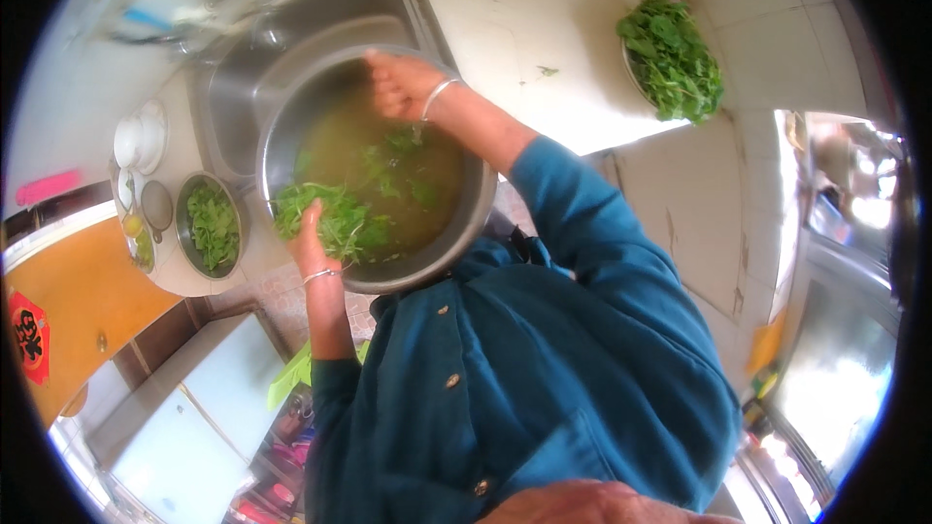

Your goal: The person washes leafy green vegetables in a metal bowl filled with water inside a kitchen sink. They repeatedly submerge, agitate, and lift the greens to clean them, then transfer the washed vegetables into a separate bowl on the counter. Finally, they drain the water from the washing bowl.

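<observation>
A large metal basin (pixel 484 196) of cloudy, yellowish-green water lies before me, overlapping the sink's near edge. Inside its lower left side, my left hand (pixel 309 233) is closed around a bunch of wet leafy greens (pixel 335 222), its thumb on top. More loose leaves (pixel 389 167) float in the water. My right hand (pixel 404 87) is at the basin's far side, fingers curled and one digit reaching the rim. Whether it grips the rim or holds something is unclear. Each wrist wears a bangle.
Beyond the basin is a stainless steel sink (pixel 342 4). A bowl of picked leaves (pixel 211 225) stands on the left counter, beside white dishes (pixel 138 138). Heaped greens (pixel 673 62) overhang a bowl on the right tiled counter (pixel 510 14). A white cabinet (pixel 196 407) is at lower left.
</observation>
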Motion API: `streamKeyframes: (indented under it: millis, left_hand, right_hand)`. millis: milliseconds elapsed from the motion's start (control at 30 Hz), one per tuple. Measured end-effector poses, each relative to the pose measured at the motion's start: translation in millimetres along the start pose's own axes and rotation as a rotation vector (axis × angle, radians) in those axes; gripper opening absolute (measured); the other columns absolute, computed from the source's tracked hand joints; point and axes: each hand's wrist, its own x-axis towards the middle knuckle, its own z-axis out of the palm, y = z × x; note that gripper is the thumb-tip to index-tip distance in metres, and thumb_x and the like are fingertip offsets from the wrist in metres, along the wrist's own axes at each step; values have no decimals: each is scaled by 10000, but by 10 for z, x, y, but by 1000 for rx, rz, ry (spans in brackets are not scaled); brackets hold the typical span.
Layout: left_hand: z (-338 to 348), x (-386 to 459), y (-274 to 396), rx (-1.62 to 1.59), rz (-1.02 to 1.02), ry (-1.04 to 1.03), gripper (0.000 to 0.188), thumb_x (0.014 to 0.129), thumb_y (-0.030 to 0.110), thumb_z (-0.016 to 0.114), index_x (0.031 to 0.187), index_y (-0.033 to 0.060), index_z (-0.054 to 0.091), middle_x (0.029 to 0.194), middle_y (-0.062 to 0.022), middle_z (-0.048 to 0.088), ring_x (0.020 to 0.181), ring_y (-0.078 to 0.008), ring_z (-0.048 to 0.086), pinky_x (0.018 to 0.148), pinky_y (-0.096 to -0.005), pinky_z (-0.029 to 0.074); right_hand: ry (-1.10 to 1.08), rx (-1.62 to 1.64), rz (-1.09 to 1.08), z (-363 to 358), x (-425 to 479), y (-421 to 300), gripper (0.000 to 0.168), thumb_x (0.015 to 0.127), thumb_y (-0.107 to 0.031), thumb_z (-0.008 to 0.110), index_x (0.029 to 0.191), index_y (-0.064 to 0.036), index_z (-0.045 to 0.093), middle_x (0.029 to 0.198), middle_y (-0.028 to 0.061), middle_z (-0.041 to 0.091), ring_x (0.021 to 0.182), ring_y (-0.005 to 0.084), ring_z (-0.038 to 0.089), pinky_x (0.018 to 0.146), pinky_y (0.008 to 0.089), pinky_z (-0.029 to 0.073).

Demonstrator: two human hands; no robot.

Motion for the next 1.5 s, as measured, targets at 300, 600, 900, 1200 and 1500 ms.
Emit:
streamKeyframes:
  millis: [300,600,900,1200,1500]
  left_hand:
    - [-53,39,-25,-72,-50,-69,402,783,92,711,1145,-3,565,1043,-102,626,880,-235,646,730,-380,580]
    - [1,-18,17,-50,-37,-36,405,779,91,714,1143,-9,565,1038,-97,626,875,-232,644,733,-381,579]
    - [-38,-3,-1,-77,-58,-33,422,807,70,682,1195,-1,533,1078,-104,613,911,-233,640,754,-376,575]
    - [-116,12,-37,-144,-43,-81,436,818,46,654,1226,-4,508,1110,-115,599,922,-247,636,766,-387,573]
    - [-31,-98,11,-108,-62,-35,432,828,35,644,1234,-4,503,1115,-118,596,945,-237,628,770,-368,565]
  right_hand:
    - [412,19,-454,-921,-892,-760,452,964,-335,522,606,-167,305,539,-53,226,449,88,206,393,244,174]
    - [603,-599,-541,-1605,-1188,-587,460,958,-381,487,1108,32,625,1127,175,628,1056,282,602,888,371,474]
    - [1327,-1704,-903,-2184,-1624,133,659,871,-435,587,1345,-8,425,1403,240,382,1298,384,368,1071,475,302]
    - [739,-1953,-472,-1144,-206,-452,789,829,-479,575,1385,29,341,1469,243,290,1383,375,236,1143,455,171]
    - [1057,-1945,-1230,-2007,-105,-733,488,847,-97,513,1326,-24,456,1348,204,477,1257,352,434,1078,466,302]
